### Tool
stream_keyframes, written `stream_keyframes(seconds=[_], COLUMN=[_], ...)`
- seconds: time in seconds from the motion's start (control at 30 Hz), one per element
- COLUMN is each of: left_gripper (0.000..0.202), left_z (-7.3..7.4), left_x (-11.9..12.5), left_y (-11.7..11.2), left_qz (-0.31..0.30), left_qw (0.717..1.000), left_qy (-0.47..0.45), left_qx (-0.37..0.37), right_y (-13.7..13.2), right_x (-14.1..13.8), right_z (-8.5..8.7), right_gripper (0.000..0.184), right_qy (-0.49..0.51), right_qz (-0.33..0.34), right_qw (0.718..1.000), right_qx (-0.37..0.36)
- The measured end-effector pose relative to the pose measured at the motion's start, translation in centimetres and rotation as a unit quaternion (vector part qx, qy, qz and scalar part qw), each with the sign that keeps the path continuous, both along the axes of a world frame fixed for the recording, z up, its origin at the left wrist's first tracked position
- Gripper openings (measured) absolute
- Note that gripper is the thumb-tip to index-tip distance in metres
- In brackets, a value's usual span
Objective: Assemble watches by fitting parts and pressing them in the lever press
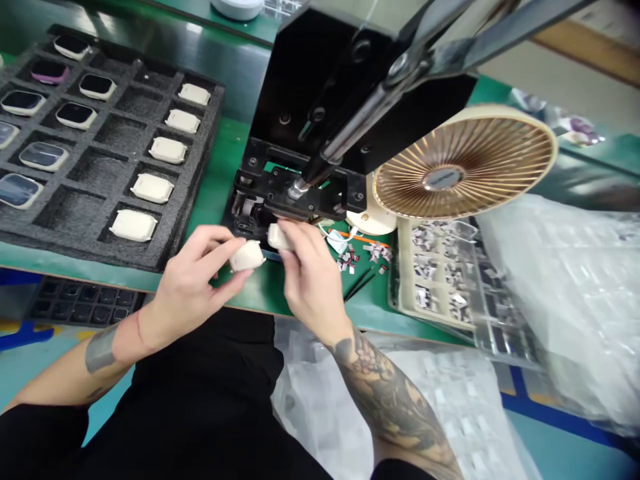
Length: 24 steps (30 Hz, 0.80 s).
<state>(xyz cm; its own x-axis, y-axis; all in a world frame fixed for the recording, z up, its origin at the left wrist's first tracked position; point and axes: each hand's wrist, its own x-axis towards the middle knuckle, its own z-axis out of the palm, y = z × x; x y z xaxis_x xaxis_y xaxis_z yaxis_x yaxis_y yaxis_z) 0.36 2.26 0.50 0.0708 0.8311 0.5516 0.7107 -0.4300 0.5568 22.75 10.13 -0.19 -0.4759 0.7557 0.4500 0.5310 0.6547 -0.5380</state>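
Between the thumb and fingers of my left hand (pixel 200 273) is a cream watch case (pixel 249 256), held just in front of the black press (pixel 295 180). My right hand (pixel 313 270) pinches a second cream piece (pixel 276 237), partly covered by the fingers, close to the base of the press. The two pieces are near each other but apart. To the left lies a grey foam tray (pixel 200 193), with a column of similar cream watch cases (pixel 153 188) in its right-hand pockets and watch cases with dark screens (pixel 75 115) farther left.
A cream fan with gold ribs (pixel 465 167) stands right of the press. Small loose parts (pixel 350 259) and black tweezers (pixel 359 283) lie on the green bench. Beyond them are a compartment box (pixel 435 307) of small parts and clear plastic bags (pixel 575 280).
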Motion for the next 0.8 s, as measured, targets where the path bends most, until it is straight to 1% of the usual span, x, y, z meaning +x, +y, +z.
stream_keyframes(seconds=[0.1, 0.17, 0.23, 0.27, 0.33, 0.43, 0.5, 0.53, 0.57, 0.6, 0.63, 0.67, 0.7, 0.73, 0.77, 0.8], left_gripper=[0.032, 0.032, 0.031, 0.032, 0.038, 0.048, 0.055, 0.056, 0.056, 0.054, 0.053, 0.052, 0.051, 0.047, 0.04, 0.035], left_z=[0.3, 0.8, 1.6, 1.9, 2.3, 2.4, 2.1, 2.1, 2.1, 2.1, 2.2, 2.4, 2.5, 2.7, 2.9, 3.0], left_x=[1.1, 2.3, 3.5, 4.0, 4.4, 3.8, 3.1, 2.9, 2.7, 2.6, 2.7, 2.7, 2.8, 2.7, 2.4, 1.8], left_y=[2.2, 3.9, 5.4, 6.0, 6.9, 7.1, 6.1, 5.2, 4.2, 3.0, 1.8, 0.5, -0.6, -1.5, -2.3, -2.9], left_qz=[0.037, 0.065, 0.082, 0.077, 0.046, -0.001, -0.018, -0.03, -0.051, -0.079, -0.106, -0.12, -0.119, -0.104, -0.078, -0.05], left_qw=[0.992, 0.973, 0.949, 0.94, 0.932, 0.936, 0.951, 0.963, 0.977, 0.985, 0.983, 0.97, 0.952, 0.937, 0.932, 0.937], left_qy=[0.121, 0.21, 0.272, 0.288, 0.297, 0.275, 0.232, 0.189, 0.122, 0.034, -0.069, -0.171, -0.256, -0.312, -0.338, -0.334], left_qx=[-0.025, -0.073, -0.136, -0.164, -0.202, -0.218, -0.206, -0.188, -0.166, -0.147, -0.132, -0.122, -0.117, -0.114, -0.106, -0.085], right_y=[-1.4, -1.8, -2.1, -2.1, -2.2, -2.1, -1.9, -1.9, -1.9, -1.9, -2.1, -2.2, -2.4, -2.4, -2.4, -2.1], right_x=[2.1, 3.0, 3.6, 3.8, 4.0, 4.1, 3.9, 3.7, 3.5, 3.2, 2.8, 2.4, 2.0, 1.5, 0.9, 0.4], right_z=[1.1, 1.5, 1.6, 1.6, 1.4, 1.0, 0.9, 0.9, 0.9, 1.0, 1.1, 1.4, 1.7, 2.2, 2.8, 3.5], right_gripper=[0.048, 0.05, 0.053, 0.055, 0.059, 0.063, 0.067, 0.071, 0.075, 0.078, 0.081, 0.083, 0.084, 0.084, 0.083, 0.082], right_qy=[0.036, 0.051, 0.058, 0.057, 0.046, 0.027, 0.02, 0.018, 0.015, 0.01, 0.003, -0.006, -0.018, -0.031, -0.04, -0.047], right_qz=[-0.031, -0.046, -0.04, -0.03, -0.01, 0.016, 0.024, 0.027, 0.032, 0.042, 0.058, 0.081, 0.111, 0.144, 0.177, 0.203], right_qw=[0.998, 0.996, 0.995, 0.995, 0.996, 0.996, 0.994, 0.992, 0.99, 0.987, 0.984, 0.981, 0.977, 0.971, 0.964, 0.958], right_qx=[0.038, 0.064, 0.073, 0.072, 0.07, 0.08, 0.102, 0.119, 0.137, 0.153, 0.166, 0.176, 0.182, 0.187, 0.193, 0.195])
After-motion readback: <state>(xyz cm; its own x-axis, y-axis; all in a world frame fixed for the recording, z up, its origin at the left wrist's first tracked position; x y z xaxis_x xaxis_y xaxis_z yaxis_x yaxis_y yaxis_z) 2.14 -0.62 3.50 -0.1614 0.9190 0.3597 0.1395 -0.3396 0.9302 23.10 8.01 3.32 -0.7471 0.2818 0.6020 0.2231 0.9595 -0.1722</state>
